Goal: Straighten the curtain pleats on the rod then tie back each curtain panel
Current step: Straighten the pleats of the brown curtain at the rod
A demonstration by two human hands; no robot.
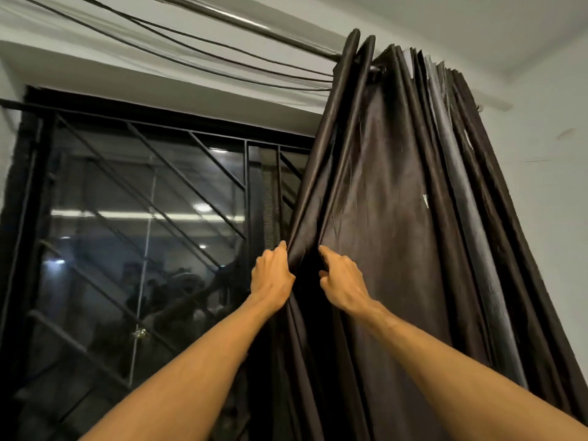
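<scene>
A dark brown satin curtain panel [397,218] hangs bunched in several folds at the right end of a metal rod [241,22]. My left hand [272,275] pinches the leftmost fold at the panel's leading edge, fingers tucked behind the cloth. Just to its right, my right hand [342,281] grips the neighbouring fold, fingertips hidden in the crease. Both arms reach up from below. A paler grey lining [458,173] shows between the pleats further right.
A dark window with a black metal grille [143,224] fills the left, reflecting room lights. Several black cables [197,55] run along the wall under the rod. White wall [547,154] lies to the right of the curtain.
</scene>
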